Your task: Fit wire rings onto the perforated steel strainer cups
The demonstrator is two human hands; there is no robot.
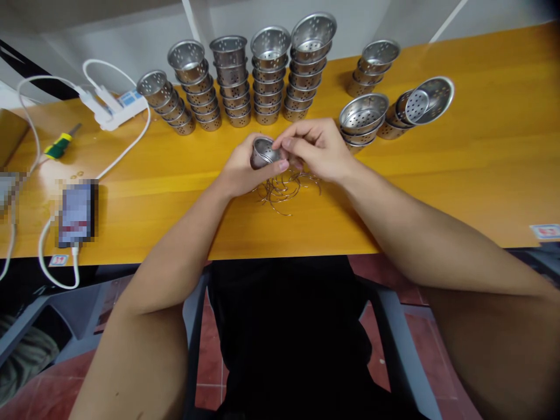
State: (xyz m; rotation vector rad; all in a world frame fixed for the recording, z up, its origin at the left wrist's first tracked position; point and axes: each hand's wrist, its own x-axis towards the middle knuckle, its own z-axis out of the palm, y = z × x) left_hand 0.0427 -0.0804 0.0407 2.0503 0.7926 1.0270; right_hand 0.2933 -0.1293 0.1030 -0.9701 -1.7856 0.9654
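One perforated cup [262, 153] clamped in left hand [245, 169], near loose wires [280, 192]; right hand [317, 149] at its edge, grip unclear to me. Slack left hold could drop cup into wires.

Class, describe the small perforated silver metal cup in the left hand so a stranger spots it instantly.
On the yellow-brown wooden table, find the tangle of thin copper-coloured wires. Just beyond it, the left hand holds a small perforated silver metal cup, with the right hand at its rim. Unlike the stacked silver cups nearby, this one is held.
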